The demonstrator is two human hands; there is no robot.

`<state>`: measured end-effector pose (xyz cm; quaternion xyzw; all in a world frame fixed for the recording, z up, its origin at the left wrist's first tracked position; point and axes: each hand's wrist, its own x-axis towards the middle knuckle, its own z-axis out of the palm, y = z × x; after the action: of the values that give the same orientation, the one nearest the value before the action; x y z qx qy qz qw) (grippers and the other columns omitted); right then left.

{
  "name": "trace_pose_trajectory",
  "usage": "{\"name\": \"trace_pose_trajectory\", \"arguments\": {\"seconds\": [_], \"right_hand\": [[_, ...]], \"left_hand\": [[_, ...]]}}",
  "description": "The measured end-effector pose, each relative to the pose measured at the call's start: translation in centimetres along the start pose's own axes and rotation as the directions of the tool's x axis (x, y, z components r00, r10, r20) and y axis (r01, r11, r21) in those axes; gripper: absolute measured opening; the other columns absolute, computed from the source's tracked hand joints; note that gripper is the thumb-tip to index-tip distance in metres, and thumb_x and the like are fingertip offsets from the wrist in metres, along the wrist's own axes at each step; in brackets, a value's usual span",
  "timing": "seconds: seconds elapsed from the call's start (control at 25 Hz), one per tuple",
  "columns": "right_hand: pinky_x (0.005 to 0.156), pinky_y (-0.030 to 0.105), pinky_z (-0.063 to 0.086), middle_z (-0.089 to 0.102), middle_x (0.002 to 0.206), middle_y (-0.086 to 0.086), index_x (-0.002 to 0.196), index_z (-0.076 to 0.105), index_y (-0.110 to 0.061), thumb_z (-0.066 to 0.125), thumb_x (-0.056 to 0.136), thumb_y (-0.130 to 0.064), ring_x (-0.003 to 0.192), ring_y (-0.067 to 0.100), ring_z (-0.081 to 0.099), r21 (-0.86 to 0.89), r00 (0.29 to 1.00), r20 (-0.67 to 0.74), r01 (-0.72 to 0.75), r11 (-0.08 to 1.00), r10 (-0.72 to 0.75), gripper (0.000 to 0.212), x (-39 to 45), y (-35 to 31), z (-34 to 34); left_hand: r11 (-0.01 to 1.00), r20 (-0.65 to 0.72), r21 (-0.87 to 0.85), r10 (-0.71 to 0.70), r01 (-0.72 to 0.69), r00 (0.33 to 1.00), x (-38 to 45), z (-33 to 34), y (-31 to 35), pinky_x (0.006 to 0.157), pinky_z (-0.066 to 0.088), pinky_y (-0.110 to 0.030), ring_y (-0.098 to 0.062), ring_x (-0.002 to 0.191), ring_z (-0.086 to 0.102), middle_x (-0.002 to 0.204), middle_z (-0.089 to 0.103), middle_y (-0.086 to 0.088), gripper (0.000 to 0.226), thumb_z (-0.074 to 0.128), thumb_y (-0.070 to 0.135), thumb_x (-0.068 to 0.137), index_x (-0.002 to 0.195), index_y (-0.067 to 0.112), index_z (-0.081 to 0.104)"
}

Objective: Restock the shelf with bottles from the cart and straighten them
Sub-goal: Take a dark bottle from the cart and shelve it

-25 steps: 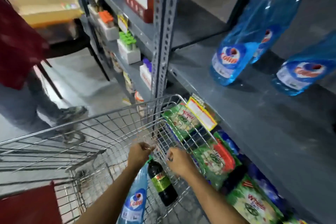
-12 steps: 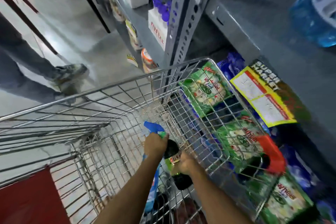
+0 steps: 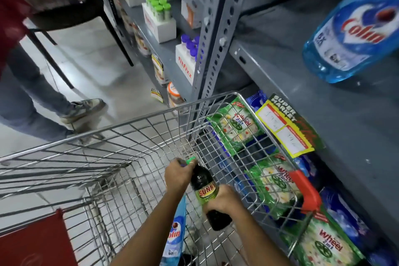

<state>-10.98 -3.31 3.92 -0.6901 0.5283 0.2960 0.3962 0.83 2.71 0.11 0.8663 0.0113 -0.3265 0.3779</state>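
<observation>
A dark bottle (image 3: 205, 183) with a green cap and a "SUNNY" label is held over the wire cart (image 3: 121, 136). My left hand (image 3: 178, 176) grips its neck just below the cap. My right hand (image 3: 224, 202) is closed around its lower body. A blue Colin bottle (image 3: 176, 233) lies in the cart under my left forearm, partly hidden. On the grey shelf (image 3: 291, 84) to the right stands another blue Colin bottle (image 3: 354, 34), leaning in this tilted view.
Green Wheel detergent packs (image 3: 237, 123) fill the lower shelf behind the cart's right side. A perforated steel upright (image 3: 212, 34) stands ahead. White boxes of capped tubes (image 3: 158, 15) sit on the far shelves. A person's legs and shoe (image 3: 84, 108) stand at left beside a black chair.
Both hands have lifted the dark bottle higher out of the cart, and its label now faces up. The view has tilted up slightly toward the shelf.
</observation>
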Motion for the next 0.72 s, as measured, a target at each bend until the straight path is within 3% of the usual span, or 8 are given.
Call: {"name": "trace_pose_trajectory", "arguments": {"seconds": [0.16,0.28,0.44,0.64,0.72], "right_hand": [[0.06,0.019,0.049,0.07,0.086,0.002,0.09,0.07,-0.018,0.082,0.047,-0.033,0.074,0.017,0.064,0.089,0.973,-0.174,0.168,0.982,-0.15,0.047,-4.2,-1.2,-2.8],[0.065,0.025,0.053,0.069,0.087,0.002,0.092,0.066,-0.019,0.08,0.042,-0.039,0.077,0.019,0.065,0.099,0.897,-0.355,0.317,0.943,-0.264,0.056,-8.8,-1.8,-5.2],[0.062,0.027,0.053,0.071,0.085,0.0,0.092,0.061,-0.02,0.072,0.037,-0.044,0.076,0.021,0.066,0.133,0.764,-0.579,0.433,0.891,-0.285,0.061,-16.4,-0.9,-8.0],[0.06,0.029,0.051,0.067,0.084,0.0,0.081,0.05,-0.025,0.072,0.036,-0.046,0.079,0.024,0.066,0.131,0.519,-0.823,0.571,0.81,-0.233,0.054,-25.8,3.6,-10.7],[0.059,0.029,0.047,0.06,0.08,0.0,0.077,0.039,-0.028,0.073,0.035,-0.049,0.08,0.026,0.065,0.101,0.443,-0.869,0.595,0.797,-0.221,0.058,-29.2,6.1,-11.4]], "left_hand": [[0.977,-0.101,-0.181,0.099,-0.117,0.99,-3.0,-2.8,5.4,0.064,0.045,-0.029,-0.026,0.073,0.06,0.076,0.065,-0.009,0.031,0.075,0.039,0.067,0.072,0.012,0.061],[0.922,-0.138,-0.297,0.217,-0.249,0.966,-7.2,-5.5,10.0,0.059,0.043,-0.028,-0.023,0.069,0.06,0.069,0.066,-0.004,0.031,0.077,0.042,0.064,0.069,0.015,0.062],[0.792,-0.18,-0.406,0.421,-0.457,0.889,-15.5,-8.6,15.5,0.064,0.048,-0.033,-0.021,0.065,0.059,0.066,0.065,-0.005,0.031,0.079,0.038,0.063,0.068,0.011,0.065],[0.611,-0.261,-0.413,0.631,-0.675,0.731,-27.9,-10.3,19.8,0.057,0.045,-0.019,-0.007,0.053,0.055,0.053,0.06,0.009,0.027,0.08,0.042,0.058,0.056,0.024,0.06],[0.543,-0.251,-0.448,0.686,-0.71,0.683,-32.4,-10.4,20.5,0.063,0.048,-0.028,-0.009,0.054,0.056,0.053,0.06,0.007,0.026,0.08,0.042,0.058,0.058,0.024,0.062]]}}
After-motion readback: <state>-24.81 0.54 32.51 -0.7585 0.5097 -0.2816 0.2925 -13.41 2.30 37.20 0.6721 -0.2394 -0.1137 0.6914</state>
